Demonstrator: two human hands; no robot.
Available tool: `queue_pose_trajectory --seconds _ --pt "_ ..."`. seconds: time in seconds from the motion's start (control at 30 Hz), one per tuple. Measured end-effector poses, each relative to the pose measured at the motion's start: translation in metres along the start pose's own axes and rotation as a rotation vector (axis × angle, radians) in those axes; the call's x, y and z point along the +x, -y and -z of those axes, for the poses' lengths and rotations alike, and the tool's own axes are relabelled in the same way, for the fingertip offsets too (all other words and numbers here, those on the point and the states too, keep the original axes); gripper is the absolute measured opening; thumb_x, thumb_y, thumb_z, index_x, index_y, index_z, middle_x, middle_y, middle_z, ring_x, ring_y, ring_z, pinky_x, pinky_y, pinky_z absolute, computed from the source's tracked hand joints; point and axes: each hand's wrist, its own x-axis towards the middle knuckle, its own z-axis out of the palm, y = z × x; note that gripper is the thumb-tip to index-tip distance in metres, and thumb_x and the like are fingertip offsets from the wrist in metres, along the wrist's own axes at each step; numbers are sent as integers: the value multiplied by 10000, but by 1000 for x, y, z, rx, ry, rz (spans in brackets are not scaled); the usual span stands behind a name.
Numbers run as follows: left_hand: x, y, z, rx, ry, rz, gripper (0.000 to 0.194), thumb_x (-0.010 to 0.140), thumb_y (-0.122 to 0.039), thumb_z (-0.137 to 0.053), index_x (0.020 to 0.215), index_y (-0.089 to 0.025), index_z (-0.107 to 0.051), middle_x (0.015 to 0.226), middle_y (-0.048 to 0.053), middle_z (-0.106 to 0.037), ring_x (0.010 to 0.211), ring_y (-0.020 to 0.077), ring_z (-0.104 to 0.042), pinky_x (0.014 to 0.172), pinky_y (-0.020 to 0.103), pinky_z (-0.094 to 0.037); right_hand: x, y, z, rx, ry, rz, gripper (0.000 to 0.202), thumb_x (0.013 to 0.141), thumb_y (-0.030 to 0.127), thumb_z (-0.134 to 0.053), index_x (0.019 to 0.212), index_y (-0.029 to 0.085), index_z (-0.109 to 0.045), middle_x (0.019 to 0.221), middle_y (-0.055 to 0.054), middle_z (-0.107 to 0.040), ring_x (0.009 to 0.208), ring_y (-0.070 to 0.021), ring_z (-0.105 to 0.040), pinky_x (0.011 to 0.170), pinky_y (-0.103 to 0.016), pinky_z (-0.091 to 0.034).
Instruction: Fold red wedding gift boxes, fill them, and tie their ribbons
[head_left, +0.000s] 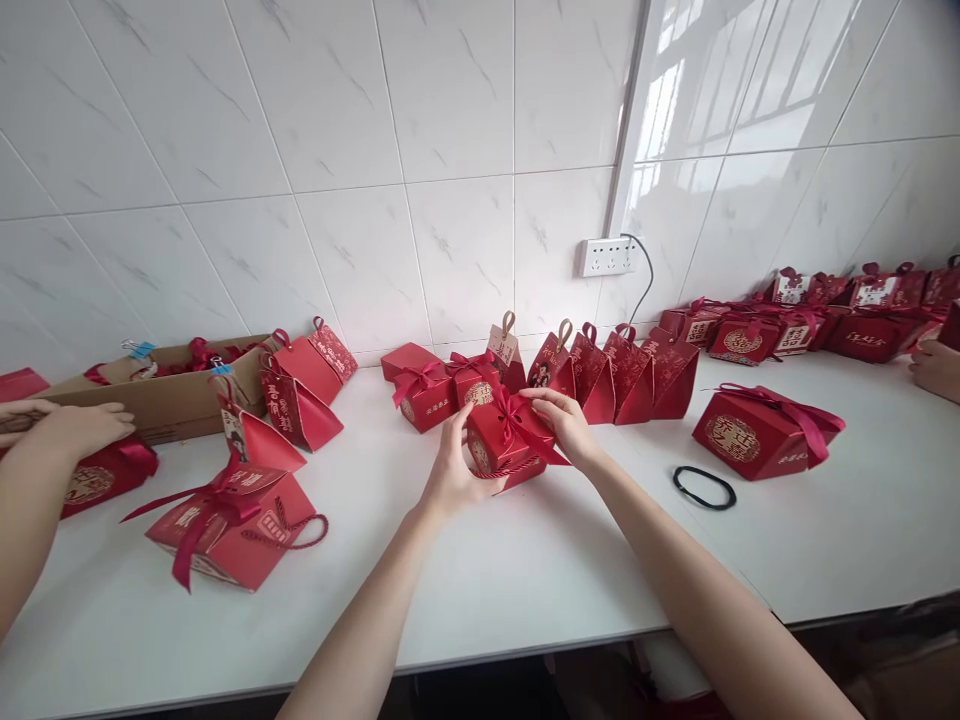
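Note:
A red gift box point(491, 440) with a gold round print and a ribbon bow point(514, 420) on top is between my hands at the middle of the table. My left hand point(452, 470) grips its left side, thumb under the front, where a twisted red cord point(517, 468) hangs. At the box's upper right, my right hand point(561, 425) has its fingers closed at the ribbon; the box hides part of their contact. Just behind stand two more ribboned red boxes point(424, 395) and a row of small red peaked boxes point(628, 375) with loop handles.
On the left, a co-worker's hands point(71, 435) touch a red box near a cardboard carton point(187, 395). A ribboned box point(240, 525) lies front left. To the right are another red box point(750, 430), a black band point(703, 488), many boxes and another person's hand point(937, 368).

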Motion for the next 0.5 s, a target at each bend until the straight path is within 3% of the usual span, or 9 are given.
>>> queue_pose_trajectory --seconds 0.07,0.13,0.23,0.33,0.5 --pt "1 2 1 83 -20 -42 969 576 -209 -738 1386 -269 -210 1339 117 -335 1267 300 -374 1020 471 -417 -2 3 -2 -3 -35 21 380 707 405 -646 1043 228 -641 1061 -45 -671 980 -208 -615 867 -343 -479" --pt "3 4 3 86 18 10 904 605 -229 -723 1370 -262 -242 1331 123 -327 1277 306 -362 985 459 -454 -3 5 -5 -8 -51 23 408 669 400 -705 1038 235 -652 1080 -40 -664 1015 -204 -599 883 -332 -470" --pt "5 5 6 11 87 141 813 616 -262 -711 1320 -256 -305 1317 122 -319 1267 308 -369 861 400 -539 -2 4 -8 4 -54 -10 305 601 397 -756 809 179 -708 864 -55 -697 835 -204 -637 780 -337 -508" --pt "6 6 7 -47 93 199 800 589 -249 -712 1290 -250 -325 1310 118 -320 1259 305 -373 794 360 -564 3 0 -6 71 -93 -30 306 557 426 -776 637 150 -670 701 -46 -671 677 -169 -626 670 -314 -533" --pt "7 7 6 -74 97 242 802 574 -247 -718 1279 -255 -335 1315 109 -329 1256 304 -382 787 350 -564 15 -1 17 253 -386 34 362 691 507 -666 626 186 -512 549 41 -517 512 -82 -522 503 -222 -509"
